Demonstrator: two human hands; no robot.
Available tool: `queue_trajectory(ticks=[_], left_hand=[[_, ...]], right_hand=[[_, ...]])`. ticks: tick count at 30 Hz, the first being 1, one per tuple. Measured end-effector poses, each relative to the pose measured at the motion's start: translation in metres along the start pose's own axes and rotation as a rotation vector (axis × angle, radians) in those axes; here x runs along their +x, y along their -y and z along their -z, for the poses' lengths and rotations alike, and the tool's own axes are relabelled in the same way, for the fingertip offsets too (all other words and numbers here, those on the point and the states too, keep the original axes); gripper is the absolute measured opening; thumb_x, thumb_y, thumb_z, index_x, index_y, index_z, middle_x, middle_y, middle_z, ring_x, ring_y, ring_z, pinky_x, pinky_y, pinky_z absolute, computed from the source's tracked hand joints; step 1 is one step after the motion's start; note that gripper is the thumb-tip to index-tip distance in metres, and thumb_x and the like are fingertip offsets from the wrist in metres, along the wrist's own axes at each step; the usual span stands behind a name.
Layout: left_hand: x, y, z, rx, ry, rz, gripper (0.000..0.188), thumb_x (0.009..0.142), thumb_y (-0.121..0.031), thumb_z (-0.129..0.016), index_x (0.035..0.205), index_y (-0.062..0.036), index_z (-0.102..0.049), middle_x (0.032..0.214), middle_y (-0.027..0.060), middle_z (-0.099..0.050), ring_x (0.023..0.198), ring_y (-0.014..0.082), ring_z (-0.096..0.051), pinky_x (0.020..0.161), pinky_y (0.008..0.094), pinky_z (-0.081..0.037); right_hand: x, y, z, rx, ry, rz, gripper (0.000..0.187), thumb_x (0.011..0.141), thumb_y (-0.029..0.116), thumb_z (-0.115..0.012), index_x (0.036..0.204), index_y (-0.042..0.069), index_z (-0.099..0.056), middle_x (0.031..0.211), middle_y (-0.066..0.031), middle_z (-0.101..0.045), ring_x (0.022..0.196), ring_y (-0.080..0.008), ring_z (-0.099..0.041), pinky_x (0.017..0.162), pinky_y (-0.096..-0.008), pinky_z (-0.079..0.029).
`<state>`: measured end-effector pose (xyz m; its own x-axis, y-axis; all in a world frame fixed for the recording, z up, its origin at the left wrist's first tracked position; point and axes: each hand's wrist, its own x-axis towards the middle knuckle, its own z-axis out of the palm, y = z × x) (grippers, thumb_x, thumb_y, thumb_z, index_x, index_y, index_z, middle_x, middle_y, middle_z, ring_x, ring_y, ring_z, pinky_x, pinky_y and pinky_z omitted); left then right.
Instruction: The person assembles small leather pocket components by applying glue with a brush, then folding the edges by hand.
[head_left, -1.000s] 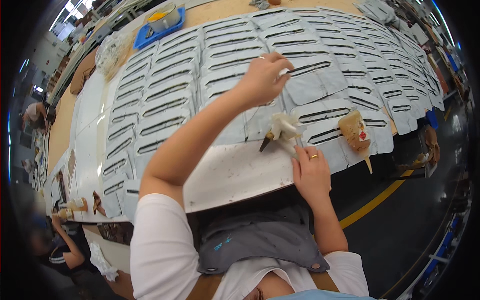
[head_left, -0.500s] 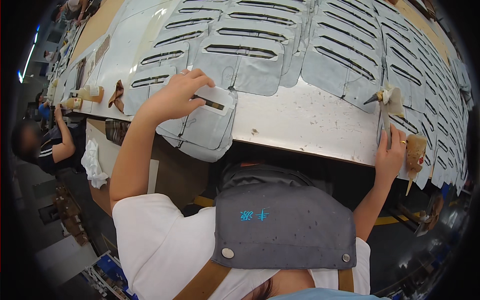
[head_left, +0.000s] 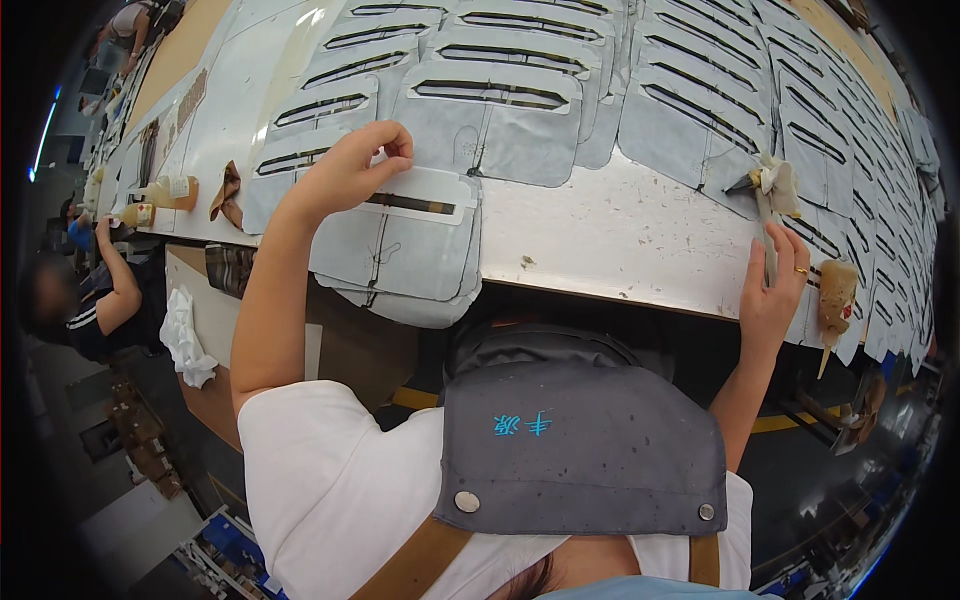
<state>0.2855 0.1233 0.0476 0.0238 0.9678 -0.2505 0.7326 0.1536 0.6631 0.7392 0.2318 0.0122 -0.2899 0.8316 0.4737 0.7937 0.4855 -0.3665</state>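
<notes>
Right, long steel-topped table [head_left: 620, 230] runs across the frame, covered in rows of grey slotted fabric panels [head_left: 500, 110]. Front edge has a bare scratched strip. One grey panel [head_left: 400, 245], with a dark slot in a white strip, overhangs the table's near edge on top of a small stack. Left hand [head_left: 345, 170] sits on that panel's top left corner, fingers curled, thumb and forefinger pinching the white strip. Right hand [head_left: 772, 290] is at the table edge, well apart from the left, fingers closed round the handle of a glue brush [head_left: 768, 200] whose head rests on the panels. Second brush [head_left: 835, 290] lies just beside it, to the right. Glue bottles [head_left: 165, 190] at far left.
</notes>
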Motion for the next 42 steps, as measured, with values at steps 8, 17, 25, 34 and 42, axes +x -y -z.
queue_trajectory(ticks=[8,17,25,34,42], left_hand=[[-0.007,0.009,-0.014,0.176,-0.035,-0.117,0.016,0.082,-0.006,-0.066,0.095,-0.0027,-0.057,0.094,0.0065,-0.058,0.093,0.0229,-0.052,0.086,0.0332,-0.04],[-0.027,0.031,-0.011,-0.414,-0.383,-0.219,0.009,0.093,-0.005,-0.055,0.099,-0.0027,-0.062,0.095,0.0039,-0.059,0.095,0.014,-0.054,0.091,0.0291,-0.041],[-0.037,-0.004,0.03,0.046,-0.408,-0.153,0.031,0.091,-0.014,-0.061,0.119,-0.0028,-0.059,0.114,0.0067,-0.063,0.111,0.0176,-0.055,0.101,0.0326,-0.035],[-0.013,0.044,-0.016,0.17,-0.248,-0.012,0.039,0.083,-0.022,-0.07,0.119,-0.0097,-0.059,0.105,0.0046,-0.061,0.103,0.0216,-0.054,0.1,0.0365,-0.03],[-0.078,0.068,0.047,-1.121,-0.481,-0.687,0.031,0.085,-0.022,-0.062,0.109,-0.0054,-0.053,0.103,0.0092,-0.056,0.113,0.0262,-0.048,0.108,0.0437,-0.031]], right_hand=[[-0.006,0.073,-0.033,0.371,0.235,0.152,0.025,0.085,0.006,-0.065,0.109,0.002,-0.063,0.117,-0.014,-0.057,0.11,-0.0304,-0.054,0.093,-0.0384,-0.044],[-0.024,0.165,-0.089,0.53,0.516,0.693,0.04,0.087,0.022,-0.063,0.123,0.007,-0.057,0.13,-0.0056,-0.055,0.119,-0.0222,-0.051,0.101,-0.038,-0.039],[-0.023,0.164,-0.089,0.445,0.522,0.629,0.047,0.088,0.027,-0.063,0.129,0.006,-0.052,0.135,-0.0067,-0.049,0.123,-0.0238,-0.047,0.104,-0.0371,-0.037],[-0.025,0.169,-0.088,0.508,0.528,0.526,0.053,0.084,0.032,-0.068,0.125,0.003,-0.049,0.125,-0.0133,-0.05,0.118,-0.0294,-0.048,0.1,-0.0399,-0.038],[-0.024,0.182,-0.094,0.408,0.439,0.428,0.063,0.078,0.038,-0.073,0.123,0.0,-0.049,0.112,-0.0114,-0.053,0.104,-0.0271,-0.049,0.091,-0.0384,-0.038]])
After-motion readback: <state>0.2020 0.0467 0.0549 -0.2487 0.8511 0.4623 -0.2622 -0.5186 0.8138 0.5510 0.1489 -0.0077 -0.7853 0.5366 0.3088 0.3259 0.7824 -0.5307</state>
